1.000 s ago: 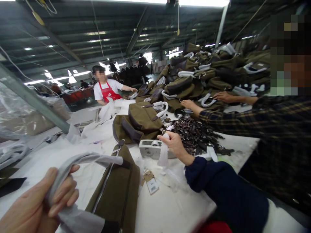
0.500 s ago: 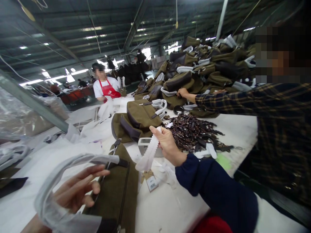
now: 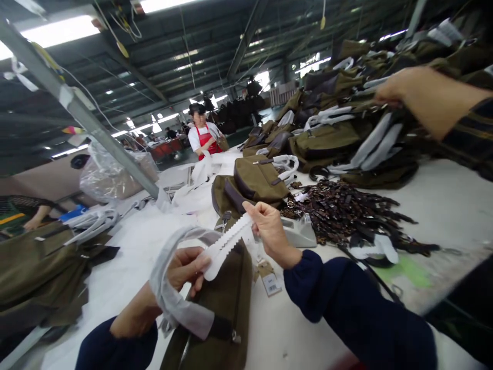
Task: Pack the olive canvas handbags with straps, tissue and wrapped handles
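Observation:
My left hand [image 3: 188, 267] reaches through the white-wrapped handle [image 3: 165, 277] of an olive bag [image 3: 219, 308] and pinches the lower end of a white strip with scalloped edges [image 3: 227, 244]. The strip's upper end is between the thumb and fingers of my right hand [image 3: 267, 228], so it stretches slantwise above the bag. Below my right hand a paper tag [image 3: 269, 280] lies on the white table. Just behind that hand sits a pale tape dispenser [image 3: 298, 231].
Olive bags [image 3: 262, 180] stand behind my hands, beside a heap of dark straps [image 3: 346, 210]. Another person's hand [image 3: 419, 95] reaches over the bag pile at right. A person in a red apron [image 3: 206, 139] is farther back. A metal post [image 3: 100, 128] slants at left.
My left hand has closed on the strip's free end, and the strip is now stretched between both hands. The view has swung left. The other person's hand at right has lifted a bag's handles.

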The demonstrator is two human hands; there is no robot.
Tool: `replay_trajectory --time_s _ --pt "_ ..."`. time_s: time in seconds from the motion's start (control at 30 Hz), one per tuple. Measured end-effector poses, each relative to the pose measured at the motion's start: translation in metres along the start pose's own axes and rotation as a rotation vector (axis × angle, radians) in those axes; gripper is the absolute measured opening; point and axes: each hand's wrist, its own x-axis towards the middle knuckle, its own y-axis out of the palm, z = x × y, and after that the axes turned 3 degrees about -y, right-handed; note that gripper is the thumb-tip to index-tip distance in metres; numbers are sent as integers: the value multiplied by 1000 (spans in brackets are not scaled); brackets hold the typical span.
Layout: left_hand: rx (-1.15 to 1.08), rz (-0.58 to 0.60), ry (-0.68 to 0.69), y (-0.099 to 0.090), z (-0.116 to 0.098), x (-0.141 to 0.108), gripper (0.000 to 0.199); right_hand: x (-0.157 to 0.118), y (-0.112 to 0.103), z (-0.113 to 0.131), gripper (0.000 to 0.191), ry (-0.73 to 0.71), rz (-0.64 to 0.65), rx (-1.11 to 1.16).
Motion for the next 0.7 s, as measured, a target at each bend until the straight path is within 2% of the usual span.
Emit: replay_trajectory --time_s 0.13,0.23,0.27,0.33,0.4,0.47,0.53,0.6,0.7 --pt "9 -64 47 -3 0 0 36 4 -37 -2 53 -19 35 -181" --pt "16 -69 80 2 -4 2 37 7 -58 0 52 -15 117 -378" --pt "19 -53 73 4 -5 3 37 7 -62 4 50 -47 150 -483" --pt "33 -13 50 7 -7 5 37 4 -66 15 40 -211 202 -716" --pt "50 19 45 10 -8 6 37 -3 -63 30 28 -420 249 -877" --pt "61 20 52 11 -9 8 37 -12 -52 43 23 -507 382 -910" --pt "73 9 52 14 -11 10 36 -22 -40 49 21 -459 574 -912" --pt "89 -21 57 17 -15 11 37 -28 -29 45 20 -396 707 -943" --pt "42 -156 128 24 -20 10 36 -32 -18 36 21 -424 733 -1020"
